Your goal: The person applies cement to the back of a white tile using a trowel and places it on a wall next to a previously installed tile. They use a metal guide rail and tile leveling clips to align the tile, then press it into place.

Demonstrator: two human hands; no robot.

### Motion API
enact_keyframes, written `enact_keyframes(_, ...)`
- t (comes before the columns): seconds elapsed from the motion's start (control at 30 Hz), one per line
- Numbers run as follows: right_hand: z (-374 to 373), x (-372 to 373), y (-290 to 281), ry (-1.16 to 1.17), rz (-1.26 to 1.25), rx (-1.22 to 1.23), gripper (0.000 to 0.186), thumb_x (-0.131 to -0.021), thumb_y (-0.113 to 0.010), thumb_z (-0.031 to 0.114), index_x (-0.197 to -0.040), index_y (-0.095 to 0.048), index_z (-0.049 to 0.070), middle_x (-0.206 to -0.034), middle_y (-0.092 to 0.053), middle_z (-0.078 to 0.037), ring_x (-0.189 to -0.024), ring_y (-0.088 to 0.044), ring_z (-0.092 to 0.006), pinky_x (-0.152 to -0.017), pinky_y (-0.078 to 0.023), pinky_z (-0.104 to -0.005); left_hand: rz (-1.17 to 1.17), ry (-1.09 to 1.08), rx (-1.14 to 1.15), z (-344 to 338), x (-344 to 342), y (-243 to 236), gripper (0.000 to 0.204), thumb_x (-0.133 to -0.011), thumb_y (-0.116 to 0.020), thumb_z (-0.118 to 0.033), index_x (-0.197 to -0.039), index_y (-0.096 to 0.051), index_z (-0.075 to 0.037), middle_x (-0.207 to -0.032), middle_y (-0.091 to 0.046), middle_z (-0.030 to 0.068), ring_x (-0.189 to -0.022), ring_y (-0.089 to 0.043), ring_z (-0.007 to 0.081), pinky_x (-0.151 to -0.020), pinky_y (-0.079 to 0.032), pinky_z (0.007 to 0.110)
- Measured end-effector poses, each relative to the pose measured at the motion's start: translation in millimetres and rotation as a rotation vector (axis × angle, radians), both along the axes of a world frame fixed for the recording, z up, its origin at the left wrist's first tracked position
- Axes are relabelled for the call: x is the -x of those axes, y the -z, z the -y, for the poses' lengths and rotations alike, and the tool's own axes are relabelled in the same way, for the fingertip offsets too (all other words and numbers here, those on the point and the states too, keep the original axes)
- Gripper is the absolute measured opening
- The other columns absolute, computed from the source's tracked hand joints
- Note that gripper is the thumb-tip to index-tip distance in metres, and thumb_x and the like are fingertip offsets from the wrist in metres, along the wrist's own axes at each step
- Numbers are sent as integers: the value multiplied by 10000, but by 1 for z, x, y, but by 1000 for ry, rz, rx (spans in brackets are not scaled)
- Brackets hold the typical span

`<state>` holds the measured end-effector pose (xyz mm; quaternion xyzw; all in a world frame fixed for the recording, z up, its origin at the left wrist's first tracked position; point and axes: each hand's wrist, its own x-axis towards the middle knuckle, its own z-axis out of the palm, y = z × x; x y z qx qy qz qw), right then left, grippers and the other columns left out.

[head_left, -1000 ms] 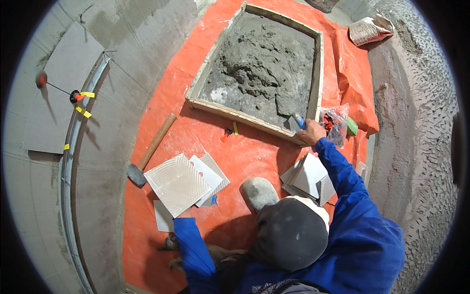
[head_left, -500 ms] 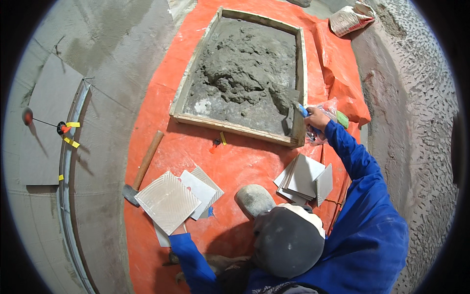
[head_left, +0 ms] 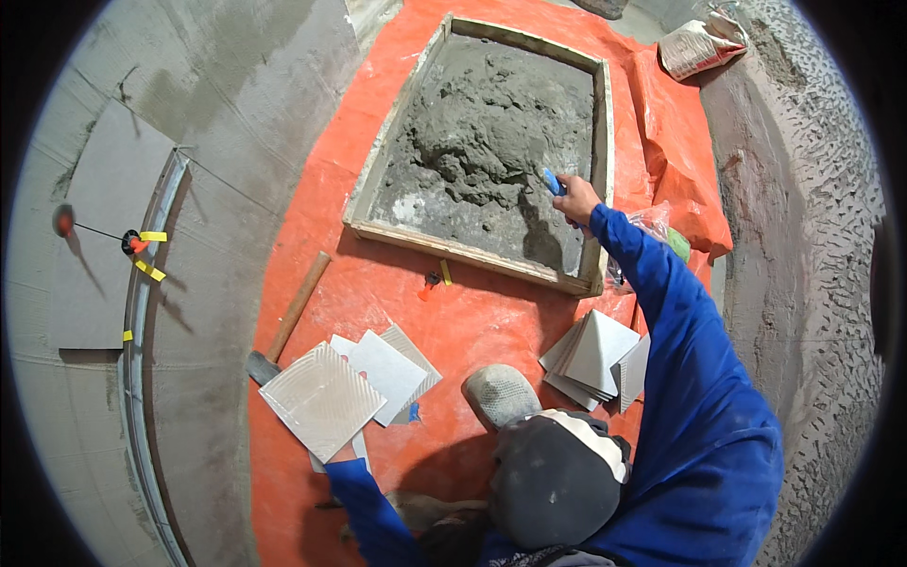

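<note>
My right hand (head_left: 577, 200) is closed around the blue handle of a trowel (head_left: 554, 181) above the right side of a shallow wooden mixing box (head_left: 472, 258). The trowel's blade is hard to make out against the grey mortar (head_left: 482, 142) heaped in the box. At the lower left, my left hand (head_left: 344, 452) grips a square tile (head_left: 323, 402) from beneath, its ridged face up. Most of that hand is hidden by the tile; only a bit shows at the near corner. Other tiles (head_left: 388, 375) lie partly under and beside it, on the orange sheet.
A wooden-handled hammer (head_left: 299, 307) lies left of the tiles. More tiles (head_left: 595, 354) are piled at right, near a grey mesh shoe tip (head_left: 501, 395). A bag (head_left: 704, 45) stands at the far right. Further left is a grey slab (head_left: 104, 236) beside a metal rail (head_left: 138, 378).
My right hand has moved left with the trowel, from the box's right edge to over the mortar. The view has shifted slightly. My left hand stays on the tile.
</note>
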<state>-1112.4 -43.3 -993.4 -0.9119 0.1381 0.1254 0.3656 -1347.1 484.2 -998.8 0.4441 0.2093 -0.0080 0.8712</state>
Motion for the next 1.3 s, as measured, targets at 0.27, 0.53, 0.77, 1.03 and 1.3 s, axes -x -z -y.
enact_keyframes(0.27, -20, 51, -2, -313, 364, 428, 692, -796, -536, 9, -1459, -376, 125, -1098, -560, -208, -911, -618, -452, -819, -497, -518, 282, 226, 177, -8, -9, -1, 615, -999, -373, -481, -1516, -307, -156, -1527, -359, 150, -1377, -369, 396, -1079, -282, 694)
enact_keyframes(0.53, -13, 84, -79, -390, 363, 667, 677, -847, -494, 4, -1476, -370, 225, -987, -516, -166, -771, -628, -408, -653, -509, -509, -19, -144, 271, 9, -11, -31, 550, -991, -420, -414, -1377, -430, -24, -1333, -518, 225, -1188, -527, 392, -953, -444, 646)
enact_keyframes(0.77, -22, 89, -100, -201, 754, 446, 735, -804, -550, -34, -1484, -396, 197, -1000, -560, -182, -828, -634, -406, -735, -520, -444, 64, -13, -126, 10, -16, -12, 511, -999, -415, -445, -1436, -409, -180, -1376, -517, 180, -1218, -515, 435, -974, -399, 696)
enact_keyframes(1.03, -45, 95, -21, 95, 89, -60, 821, -780, -554, 43, -1527, -286, 251, -967, -653, -320, -843, -673, -451, -721, -512, -472, 180, 276, -1247, 4, -19, 15, 556, -999, -459, -381, -1500, -311, -189, -1405, -494, 168, -1222, -511, 399, -1000, -408, 669)
enact_keyframes(1.3, -68, 203, -6, -238, 551, 158, 822, -812, -537, 1, -1543, -263, 260, -1257, -588, -300, -1084, -619, -456, -928, -490, -455, 197, 181, -465, 7, -20, -3, 600, -977, -517, -324, -1504, -287, -152, -1447, -437, 169, -1286, -466, 379, -1040, -369, 678)
